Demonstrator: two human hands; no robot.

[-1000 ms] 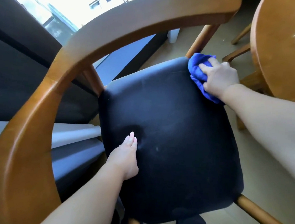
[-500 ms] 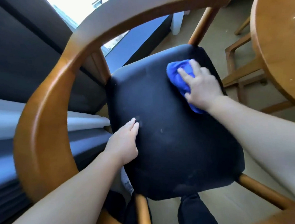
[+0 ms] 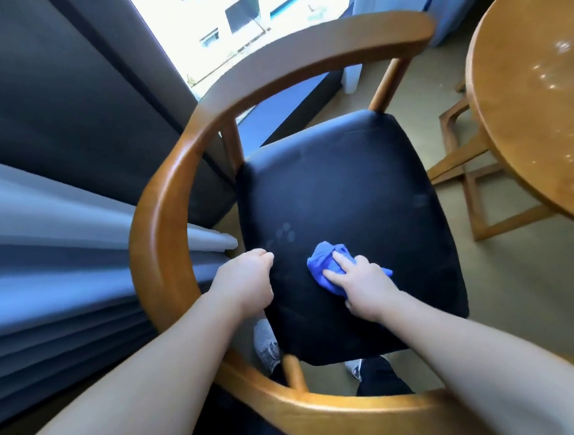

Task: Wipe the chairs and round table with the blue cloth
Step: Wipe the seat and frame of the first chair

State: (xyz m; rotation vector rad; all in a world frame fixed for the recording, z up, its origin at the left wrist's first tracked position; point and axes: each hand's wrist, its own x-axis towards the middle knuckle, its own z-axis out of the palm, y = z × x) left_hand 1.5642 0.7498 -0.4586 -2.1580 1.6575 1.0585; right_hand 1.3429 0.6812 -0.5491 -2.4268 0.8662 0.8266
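Note:
A wooden armchair with a curved back rail and a black padded seat fills the middle of the view. My right hand presses the bunched blue cloth onto the near left part of the seat. My left hand grips the seat's left edge, fingers curled over it. A faint damp fingerprint mark shows on the seat just above my left hand. The round wooden table stands at the right, its top glossy.
Grey-blue curtains hang at the left and a bright window lies beyond the chair. Another wooden chair frame sits under the table. My shoes show beneath the seat on the beige floor.
My right hand has dragged the blue cloth from the seat's far right corner toward its near left part. My left hand went from lying flat on the seat to gripping its left edge.

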